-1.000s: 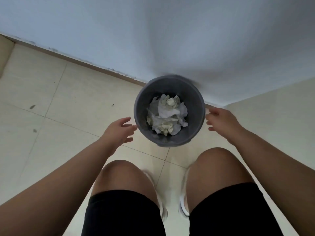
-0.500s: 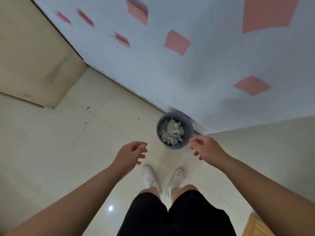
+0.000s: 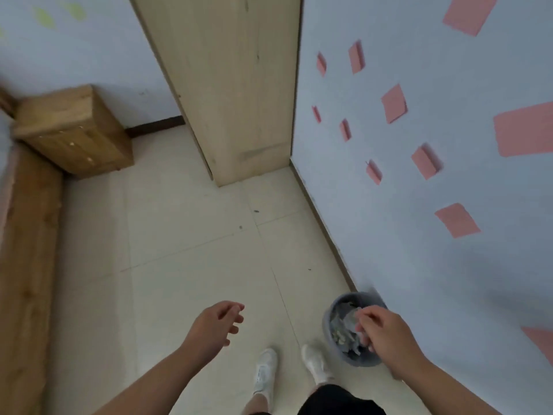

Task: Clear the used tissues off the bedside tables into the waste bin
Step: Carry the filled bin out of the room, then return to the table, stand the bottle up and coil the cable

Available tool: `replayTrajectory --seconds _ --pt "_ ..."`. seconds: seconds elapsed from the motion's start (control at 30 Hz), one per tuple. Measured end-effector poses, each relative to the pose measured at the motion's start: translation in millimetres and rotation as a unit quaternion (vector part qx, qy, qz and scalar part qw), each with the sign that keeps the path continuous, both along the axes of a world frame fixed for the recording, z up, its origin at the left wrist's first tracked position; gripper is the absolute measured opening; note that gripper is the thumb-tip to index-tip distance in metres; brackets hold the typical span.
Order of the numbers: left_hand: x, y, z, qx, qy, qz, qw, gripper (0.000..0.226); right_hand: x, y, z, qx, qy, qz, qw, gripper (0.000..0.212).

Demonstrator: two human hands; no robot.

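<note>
The person stands in black shorts (image 3: pixel 338 399) and white shoes (image 3: pixel 264 372) on a pale tiled floor (image 3: pixel 185 235). The left hand (image 3: pixel 217 323) hangs out in front over bare tile, fingers loosely bent and a little apart, with nothing in them. The right hand (image 3: pixel 386 333) hovers over the near edge of the bin (image 3: pixel 328 324), covering part of its mouth. Its fingers droop downward, slack and slightly spread, and I can see nothing held in them, though that spot is blurred. The grey bin sits on the floor just right of the shoes, against the foot of the wall (image 3: pixel 404 235). The crumpled tissues (image 3: pixel 344 327) lie heaped inside it. That wall is pale blue with pink squares (image 3: pixel 456 220) scattered across it. Further along, a tall light-wood cabinet (image 3: pixel 239 85) stands in the corner. To the far left a wooden bedside table (image 3: pixel 71 130) sits against the back wall, beside a wooden bed frame (image 3: pixel 27 265) running down the left edge.
</note>
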State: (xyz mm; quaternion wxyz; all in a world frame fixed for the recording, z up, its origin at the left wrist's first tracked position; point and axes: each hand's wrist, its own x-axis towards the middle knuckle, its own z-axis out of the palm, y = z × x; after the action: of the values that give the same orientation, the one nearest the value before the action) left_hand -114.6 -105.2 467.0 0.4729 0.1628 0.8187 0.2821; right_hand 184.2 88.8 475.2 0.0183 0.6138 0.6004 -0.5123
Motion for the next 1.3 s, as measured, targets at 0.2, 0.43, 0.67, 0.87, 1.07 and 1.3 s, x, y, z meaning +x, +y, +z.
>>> replayTrajectory --seconds 0.2,0.43,0.67,0.87,1.07,1.3 --pt "44.4 -92.7 -1.7 -0.059 0.057 0.147 0.986 0.019 -43.1 34.0 -11.8 0.004 -0.013 0.225 0.974 0.017" --pt "171.1 -218.7 -7.5 -0.026 0.026 0.421 0.906 0.026 -104.6 -4.6 -13.8 0.001 -0.038 0.456 0.889 0.016" --pt "319.5 -351.8 -1.4 0.001 0.051 0.685 0.727 0.026 -187.2 -180.8 3.3 0.026 0.003 0.697 0.717 0.02" --pt "471.5 -427.0 -30.2 0.005 0.004 0.819 0.574 0.027 -160.2 -341.0 -12.7 -0.001 -0.02 0.806 0.591 0.017" --pt "533.4 -470.9 -46.6 0.01 -0.025 0.888 0.459 0.028 -138.8 -433.4 -22.8 -0.03 -0.032 0.843 0.537 0.017" --pt "447.1 -544.4 -49.6 0.066 -0.041 0.896 0.438 0.026 -192.5 -502.9 -42.2 -0.047 -0.047 0.818 0.572 0.038"
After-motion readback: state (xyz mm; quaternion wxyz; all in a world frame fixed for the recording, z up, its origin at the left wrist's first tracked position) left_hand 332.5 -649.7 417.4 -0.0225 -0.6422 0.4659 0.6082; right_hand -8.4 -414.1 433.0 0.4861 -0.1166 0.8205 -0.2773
